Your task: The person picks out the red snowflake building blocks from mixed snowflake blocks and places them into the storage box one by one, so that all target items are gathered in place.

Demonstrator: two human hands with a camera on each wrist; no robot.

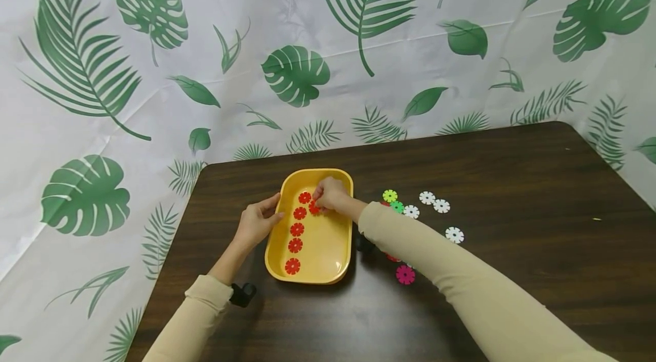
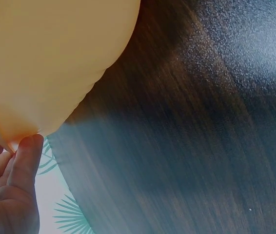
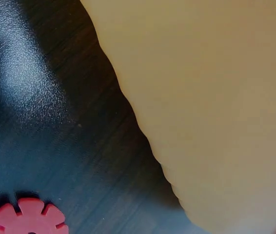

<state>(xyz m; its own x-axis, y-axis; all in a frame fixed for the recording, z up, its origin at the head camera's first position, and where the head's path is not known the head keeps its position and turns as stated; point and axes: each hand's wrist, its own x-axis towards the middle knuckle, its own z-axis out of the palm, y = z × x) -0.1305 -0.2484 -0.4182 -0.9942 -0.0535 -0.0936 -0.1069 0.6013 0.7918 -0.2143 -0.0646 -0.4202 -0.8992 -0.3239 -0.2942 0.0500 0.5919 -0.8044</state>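
A yellow tray stands on the dark wooden table. My left hand grips its left rim, thumb inside and fingers along the outer wall; the left wrist view shows fingertips at the tray's edge. Inside the tray, several red notched flower discs form a column along the left side. Over the tray's far part, my right hand pinches another red flower disc, just right of the column's upper end. Part of that disc is hidden by the fingers. The right wrist view shows mostly the tray's outer wall.
Loose flower discs lie right of the tray: white, yellow-green, green and magenta. My right forearm covers some of them. A red disc shows beside the tray. A leaf-patterned cloth hangs behind the table.
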